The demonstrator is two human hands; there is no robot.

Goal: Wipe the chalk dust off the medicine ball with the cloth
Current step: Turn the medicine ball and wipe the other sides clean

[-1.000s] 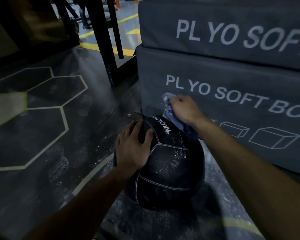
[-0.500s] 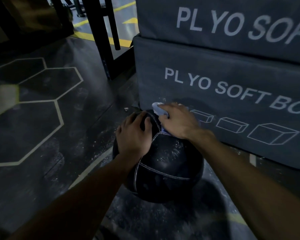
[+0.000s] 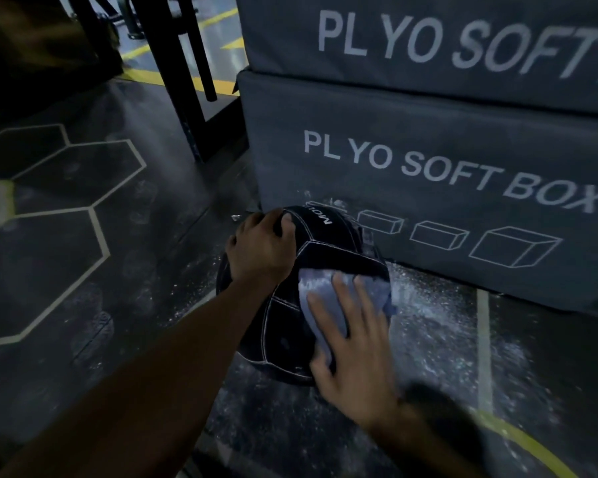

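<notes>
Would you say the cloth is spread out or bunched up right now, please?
Mostly spread. The cloth lies flattened over the medicine ball under the right hand, whose straight fingers press it; its far edge is rumpled.

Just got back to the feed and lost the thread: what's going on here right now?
A person is wiping a black stitched-leather medicine ball that sits on the dark gym floor in front of stacked grey soft plyo boxes. The left hand rests on top of the ball and steadies it. The right hand, fingers flat, presses a light blue cloth against the ball's near right side. White chalk dust lies scattered on the floor beside the ball.
</notes>
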